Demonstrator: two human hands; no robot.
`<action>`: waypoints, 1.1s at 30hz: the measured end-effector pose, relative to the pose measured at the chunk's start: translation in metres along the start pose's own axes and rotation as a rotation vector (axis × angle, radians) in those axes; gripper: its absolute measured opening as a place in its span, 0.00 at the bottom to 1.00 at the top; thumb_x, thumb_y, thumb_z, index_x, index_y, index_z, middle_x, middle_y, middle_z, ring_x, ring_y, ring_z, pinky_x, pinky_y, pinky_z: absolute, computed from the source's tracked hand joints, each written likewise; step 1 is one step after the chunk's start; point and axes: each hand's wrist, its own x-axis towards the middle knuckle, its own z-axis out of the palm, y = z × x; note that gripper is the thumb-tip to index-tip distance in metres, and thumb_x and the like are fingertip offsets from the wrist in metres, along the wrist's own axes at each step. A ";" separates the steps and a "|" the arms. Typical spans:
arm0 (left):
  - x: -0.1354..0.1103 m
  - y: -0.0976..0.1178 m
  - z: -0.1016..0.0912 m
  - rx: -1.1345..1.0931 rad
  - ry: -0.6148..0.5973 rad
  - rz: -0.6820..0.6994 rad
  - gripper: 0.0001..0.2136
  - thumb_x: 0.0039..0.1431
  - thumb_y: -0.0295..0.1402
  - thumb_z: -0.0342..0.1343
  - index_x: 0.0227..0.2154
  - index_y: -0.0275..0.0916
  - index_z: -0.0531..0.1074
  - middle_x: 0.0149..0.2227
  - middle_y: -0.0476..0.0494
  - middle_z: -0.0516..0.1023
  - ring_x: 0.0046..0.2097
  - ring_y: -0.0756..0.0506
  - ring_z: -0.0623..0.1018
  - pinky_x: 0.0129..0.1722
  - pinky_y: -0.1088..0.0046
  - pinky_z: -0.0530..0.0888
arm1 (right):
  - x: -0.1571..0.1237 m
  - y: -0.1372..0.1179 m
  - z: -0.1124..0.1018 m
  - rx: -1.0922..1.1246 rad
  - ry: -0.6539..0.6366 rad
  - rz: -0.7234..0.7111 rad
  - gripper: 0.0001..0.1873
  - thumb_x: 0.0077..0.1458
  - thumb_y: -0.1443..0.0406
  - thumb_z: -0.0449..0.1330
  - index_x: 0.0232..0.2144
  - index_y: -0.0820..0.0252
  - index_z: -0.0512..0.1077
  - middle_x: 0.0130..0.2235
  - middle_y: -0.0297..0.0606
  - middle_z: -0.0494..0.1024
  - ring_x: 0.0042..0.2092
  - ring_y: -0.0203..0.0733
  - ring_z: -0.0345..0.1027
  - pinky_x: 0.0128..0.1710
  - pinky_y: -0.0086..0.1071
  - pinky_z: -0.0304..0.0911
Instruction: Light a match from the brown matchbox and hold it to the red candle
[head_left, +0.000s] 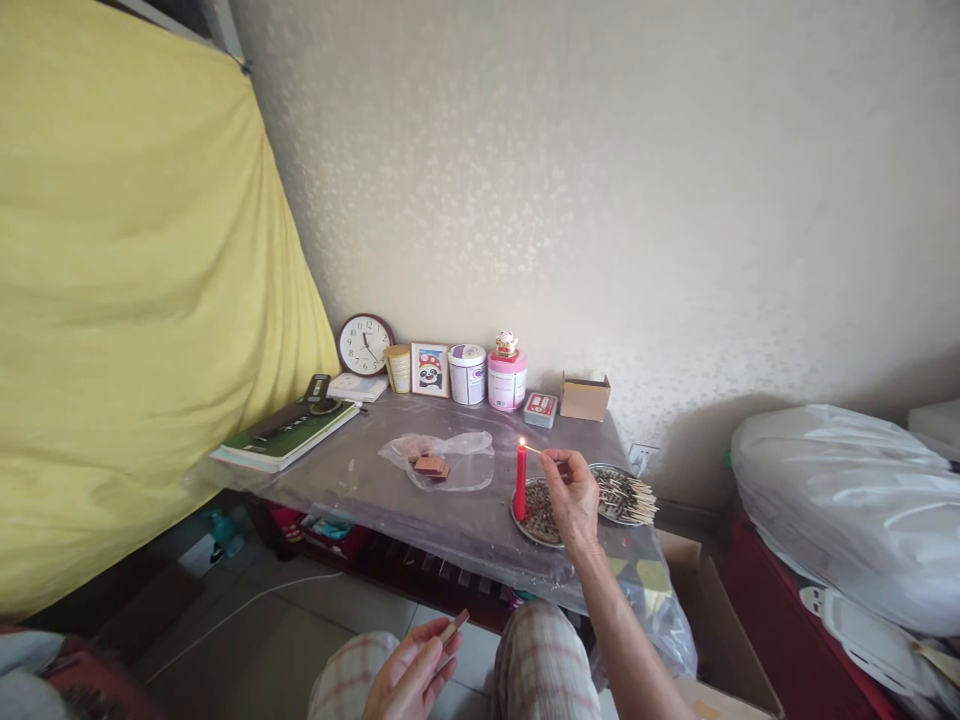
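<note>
My right hand (573,495) pinches a thin matchstick (533,450), its far end at the flame on top of a red candle (520,485). The candle stands upright at the left side of a round plate (535,541) covered with dark grains. Behind my right wrist, a second plate holds many pale matchsticks (640,502) over more dark bits; my hand hides part of both plates. Low over my lap, my left hand (411,668) grips a small flat brown strip (455,626). Similar brown pieces (432,467) lie on a clear plastic bag (472,462) mid-table.
Along the back of the plastic-covered table (330,490) stand a clock (366,345), paper cup (398,370), panda picture (430,371), two tins (468,376), a card box (540,409) and a cardboard box (585,397). Books (289,437) lie left, beside a yellow curtain (150,300).
</note>
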 end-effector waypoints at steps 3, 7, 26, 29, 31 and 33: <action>0.001 -0.001 -0.001 -0.006 -0.008 -0.005 0.20 0.39 0.43 0.74 0.34 0.38 0.83 0.42 0.32 0.86 0.52 0.33 0.80 0.57 0.57 0.72 | 0.000 0.000 -0.001 -0.002 0.002 -0.003 0.19 0.51 0.48 0.62 0.29 0.58 0.75 0.28 0.36 0.77 0.28 0.40 0.66 0.30 0.33 0.63; -0.001 0.000 0.000 -0.006 -0.033 -0.009 0.18 0.40 0.42 0.74 0.34 0.39 0.83 0.42 0.35 0.87 0.49 0.37 0.82 0.51 0.63 0.75 | 0.000 0.001 -0.002 -0.005 -0.003 -0.007 0.18 0.51 0.49 0.62 0.30 0.58 0.75 0.28 0.35 0.77 0.28 0.40 0.66 0.29 0.33 0.62; 0.002 -0.008 -0.002 0.003 0.031 0.016 0.21 0.37 0.45 0.73 0.34 0.38 0.83 0.42 0.32 0.86 0.54 0.30 0.80 0.64 0.49 0.65 | 0.000 -0.004 -0.019 0.000 0.035 -0.029 0.16 0.52 0.51 0.62 0.30 0.58 0.75 0.27 0.33 0.75 0.28 0.39 0.64 0.31 0.33 0.62; -0.001 -0.004 -0.001 -0.001 0.015 0.004 0.22 0.36 0.45 0.74 0.35 0.37 0.83 0.44 0.30 0.86 0.56 0.28 0.78 0.66 0.48 0.62 | 0.000 -0.002 -0.028 0.003 0.050 -0.020 0.16 0.52 0.51 0.62 0.30 0.58 0.75 0.27 0.33 0.75 0.29 0.39 0.65 0.31 0.33 0.62; -0.002 -0.002 -0.001 -0.001 -0.001 -0.017 0.21 0.36 0.44 0.75 0.34 0.37 0.83 0.45 0.30 0.86 0.59 0.27 0.75 0.68 0.47 0.60 | -0.002 0.000 -0.036 0.007 0.060 -0.007 0.17 0.52 0.50 0.63 0.31 0.58 0.75 0.27 0.33 0.75 0.29 0.39 0.65 0.31 0.33 0.62; -0.002 -0.001 -0.001 -0.006 -0.002 -0.030 0.21 0.36 0.44 0.75 0.34 0.37 0.83 0.44 0.30 0.86 0.61 0.26 0.73 0.68 0.47 0.59 | -0.003 0.003 -0.044 0.010 0.073 0.007 0.18 0.52 0.49 0.63 0.31 0.58 0.76 0.27 0.33 0.75 0.28 0.39 0.66 0.30 0.33 0.62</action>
